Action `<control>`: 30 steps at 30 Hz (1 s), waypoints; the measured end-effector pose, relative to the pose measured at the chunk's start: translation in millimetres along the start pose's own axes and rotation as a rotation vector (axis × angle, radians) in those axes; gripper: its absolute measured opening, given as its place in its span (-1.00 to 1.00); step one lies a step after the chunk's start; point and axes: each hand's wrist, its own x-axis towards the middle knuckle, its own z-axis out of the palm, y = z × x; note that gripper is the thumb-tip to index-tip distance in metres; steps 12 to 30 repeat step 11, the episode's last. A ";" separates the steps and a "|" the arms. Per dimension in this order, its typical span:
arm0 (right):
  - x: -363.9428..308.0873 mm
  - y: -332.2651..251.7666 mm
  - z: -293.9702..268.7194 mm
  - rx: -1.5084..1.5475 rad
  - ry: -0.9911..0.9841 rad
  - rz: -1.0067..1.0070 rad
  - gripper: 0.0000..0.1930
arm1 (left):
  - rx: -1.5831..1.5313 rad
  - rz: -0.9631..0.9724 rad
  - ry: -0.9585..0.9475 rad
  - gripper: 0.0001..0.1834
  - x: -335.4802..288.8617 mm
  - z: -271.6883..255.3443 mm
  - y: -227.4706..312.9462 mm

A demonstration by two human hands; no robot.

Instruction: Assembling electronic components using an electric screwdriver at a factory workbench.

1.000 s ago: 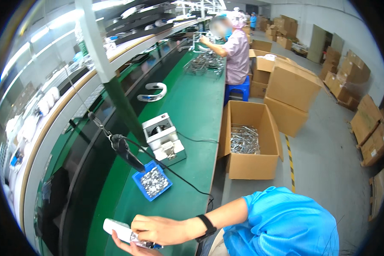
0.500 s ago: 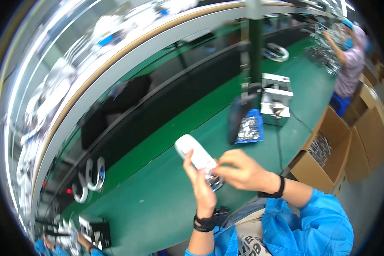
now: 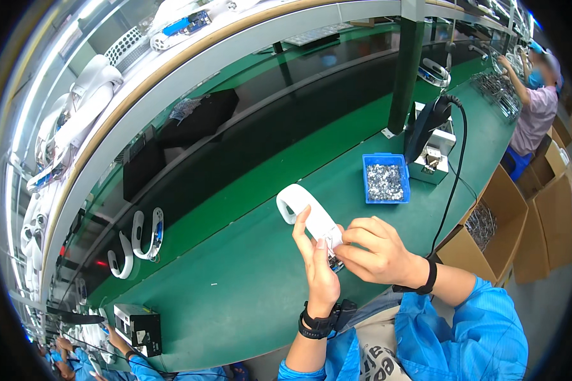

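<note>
A white curved plastic part is held upright over the green bench in my left hand, fingers wrapped along its left side. My right hand pinches at the part's lower end, where a small dark and metallic piece shows between the fingertips. Both wrists wear black bands. To the right of the part, a blue tray filled with small metal pieces sits on the bench.
A black powered screwdriver hangs over a small white fixture. Similar white parts lie on the dark conveyor. Open cardboard boxes stand at the right. Other people work at the far right and lower left.
The view swung from the right end of the bench toward the left. The white part came up from the lower edge and is now held higher, in front of me, with both hands on it.
</note>
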 end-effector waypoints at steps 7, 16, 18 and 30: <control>25.0 -12.7 -20.6 0.041 -0.236 0.079 -0.72 | -0.008 -0.013 0.064 -0.36 -1.4 -0.7 1.3; 18.3 -13.1 -15.2 -0.024 -0.241 0.061 -0.69 | -0.136 -0.019 -0.025 -0.33 -0.4 -6.6 -4.8; 18.3 -13.1 -15.2 -0.024 -0.241 0.061 -0.69 | -0.136 -0.019 -0.025 -0.33 -0.4 -6.6 -4.8; 18.3 -13.1 -15.2 -0.024 -0.241 0.061 -0.69 | -0.136 -0.019 -0.025 -0.33 -0.4 -6.6 -4.8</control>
